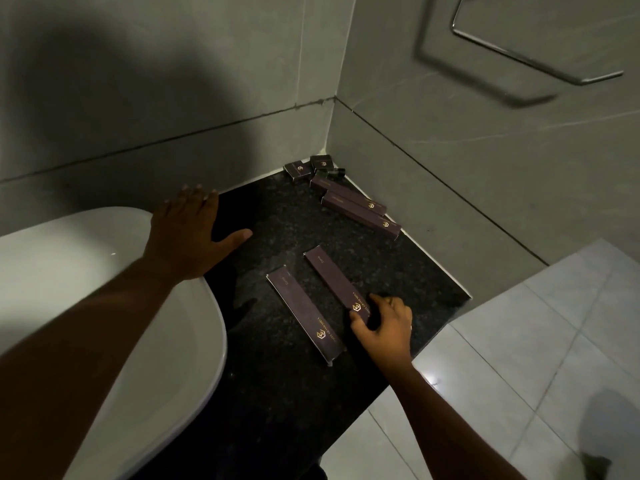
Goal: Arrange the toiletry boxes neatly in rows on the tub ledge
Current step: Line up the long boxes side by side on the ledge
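right hand (382, 323) pinching near end of long box (334, 284) flat on tub ledge (277, 393), second long box (304, 315) just beside it; left hand (188, 233) open, palm flat on tub rim (207, 323), holding nothing

Gold hexagon logo printed on each dark box (306, 315). Small word at far end, possibly "Comb" — too blurred to confirm. Lettering beside logos unreadable.

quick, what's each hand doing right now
Left hand: open, flat on the white tub rim.
Right hand: grip closed on the near end of a long dark purple cardboard box.
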Demonstrator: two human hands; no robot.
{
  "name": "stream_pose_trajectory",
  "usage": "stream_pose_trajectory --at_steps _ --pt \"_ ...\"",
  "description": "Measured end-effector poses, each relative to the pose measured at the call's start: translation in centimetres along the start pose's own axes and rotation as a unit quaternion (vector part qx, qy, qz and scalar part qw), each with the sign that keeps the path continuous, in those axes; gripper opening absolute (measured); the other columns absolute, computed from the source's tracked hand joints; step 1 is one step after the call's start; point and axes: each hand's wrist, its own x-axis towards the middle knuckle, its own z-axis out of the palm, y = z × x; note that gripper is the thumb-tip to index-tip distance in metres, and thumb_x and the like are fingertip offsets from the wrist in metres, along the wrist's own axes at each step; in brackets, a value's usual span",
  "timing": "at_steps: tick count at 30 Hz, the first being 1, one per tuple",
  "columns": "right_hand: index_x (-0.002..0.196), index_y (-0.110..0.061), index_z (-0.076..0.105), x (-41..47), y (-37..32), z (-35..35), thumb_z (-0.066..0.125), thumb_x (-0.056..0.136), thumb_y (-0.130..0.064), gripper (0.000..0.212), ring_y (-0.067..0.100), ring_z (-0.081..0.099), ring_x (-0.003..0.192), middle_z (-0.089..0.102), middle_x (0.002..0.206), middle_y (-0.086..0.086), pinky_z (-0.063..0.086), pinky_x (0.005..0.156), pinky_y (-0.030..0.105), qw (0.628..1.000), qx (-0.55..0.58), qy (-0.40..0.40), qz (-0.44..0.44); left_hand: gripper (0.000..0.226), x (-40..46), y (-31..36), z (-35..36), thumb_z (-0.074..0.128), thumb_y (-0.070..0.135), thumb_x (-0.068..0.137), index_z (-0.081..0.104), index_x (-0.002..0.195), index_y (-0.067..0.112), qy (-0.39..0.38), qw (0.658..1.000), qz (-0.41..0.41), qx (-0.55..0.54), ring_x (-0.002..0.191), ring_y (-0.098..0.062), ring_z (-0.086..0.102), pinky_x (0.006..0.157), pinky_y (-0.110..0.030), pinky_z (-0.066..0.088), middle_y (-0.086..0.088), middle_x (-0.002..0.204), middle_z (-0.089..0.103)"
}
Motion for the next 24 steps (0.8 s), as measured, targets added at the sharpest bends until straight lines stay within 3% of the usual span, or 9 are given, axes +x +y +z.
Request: stream_pose_trajectory --at_steps 4,8,13,18,21,24 --pt "0.136 -0.019 0.048 4.1 -1.1 -1.3 0.058 0.08 -0.057 0.068 0.023 0.044 0.12 0.049 0.127 0.005 0.041 0.097 0.036 0.998 0.047 0.033 0.005 0.108 0.2 -0.1 0.0 0.018 0.085 0.073 0.028 0.147 0.007 -0.002 1.0 0.002 0.014 0.144 -0.04 0.024 0.114 -0.057 0.025 -0.023 0.155 0.031" --pt "0.138 -0.012 0.042 12.2 -2.7 -3.2 0.063 0.083 -0.041 0.065 0.034 0.045 0.124 0.049 0.135 0.014 0.04 0.102 0.046 0.999 -0.046 0.029 0.001 0.106 0.5 -0.1 0.1 0.019 0.083 0.075 0.029 0.146 0.006 -0.002 1.0 0.006 0.023 0.144 -0.04 0.025 0.114 -0.057 0.026 -0.023 0.154 0.032" --pt "0.132 -0.007 0.048 18.2 -1.9 -3.8 0.063 0.086 -0.032 0.055 0.04 0.047 0.121 0.048 0.135 0.02 0.04 0.102 0.045 0.99 -0.136 -0.025 0.022 0.103 0.5 -0.1 0.3 0.022 0.082 0.076 0.027 0.148 0.008 0.005 1.0 -0.003 0.011 0.146 -0.037 0.022 0.116 -0.054 0.021 -0.02 0.156 0.029" --pt "0.114 -0.012 0.063 16.9 -0.7 -3.2 0.065 0.085 -0.031 0.035 0.029 0.054 0.106 0.052 0.116 0.013 0.044 0.091 0.036 0.997 -0.057 -0.055 -0.008 0.101 0.4 0.1 0.2 0.025 0.08 0.076 0.029 0.148 0.009 0.007 1.0 -0.008 0.007 0.146 -0.036 0.022 0.116 -0.055 0.022 -0.02 0.156 0.03" --pt "0.112 -0.02 0.065 13.5 0.7 -3.0 0.069 0.079 -0.035 0.037 0.02 0.052 0.098 0.047 0.102 -0.001 0.039 0.081 0.03 0.999 -0.025 -0.035 -0.003 0.1 0.3 0.1 0.1 0.025 0.08 0.076 0.028 0.148 0.01 0.005 1.0 -0.007 0.007 0.147 -0.036 0.021 0.115 -0.055 0.022 -0.019 0.157 0.029" --pt "0.11 -0.024 0.065 10.6 2.3 -3.0 0.07 0.078 -0.039 0.037 0.016 0.05 0.096 0.046 0.099 -0.004 0.037 0.08 0.029 1.0 -0.018 -0.012 -0.011 0.1 0.3 0.0 0.1 0.025 0.08 0.076 0.031 0.147 0.008 0.01 1.0 -0.005 0.013 0.145 -0.037 0.024 0.113 -0.056 0.025 -0.02 0.155 0.032"
